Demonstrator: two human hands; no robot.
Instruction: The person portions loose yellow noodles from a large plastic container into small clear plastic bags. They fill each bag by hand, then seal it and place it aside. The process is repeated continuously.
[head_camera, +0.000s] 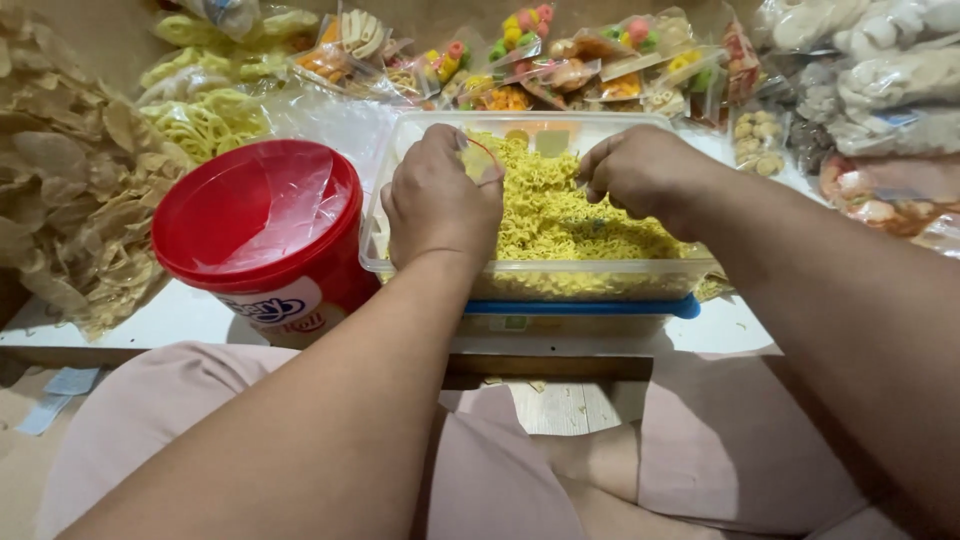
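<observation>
Both hands work inside the clear tub (440, 268) of yellow noodles (560, 215): left hand (440, 205) pinching what seems a small clear bag (480, 160) open, right hand (640, 172) closed on noodles to fill it

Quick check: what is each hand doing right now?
Left hand: closed on a small clear plastic bag over the noodle tub.
Right hand: curled in the yellow noodles; grip unclear.
</observation>
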